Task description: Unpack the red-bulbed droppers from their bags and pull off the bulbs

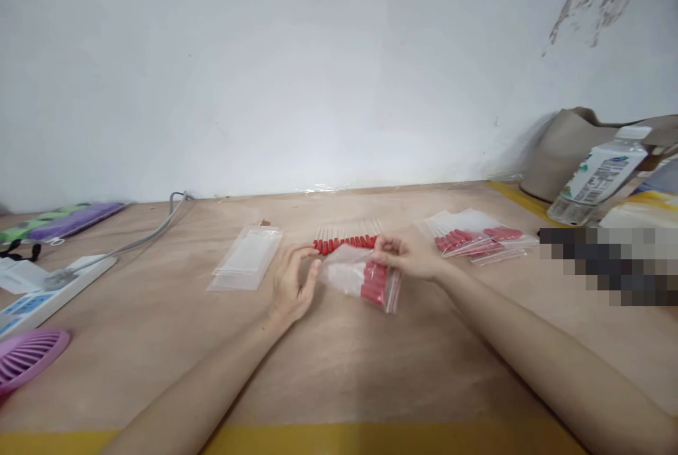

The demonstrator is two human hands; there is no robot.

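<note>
One low sweep of the clear bag (347,273) we pinch in our right hand (401,255) over the counter (318,377), beside our spread left hand (291,284), could knock the red-tipped sticks (336,242) just behind askew.

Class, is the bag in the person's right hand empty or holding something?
Holding something: red pieces show through the clear bag, near its zip strip. Whether that is sealed, I cannot tell.
</note>
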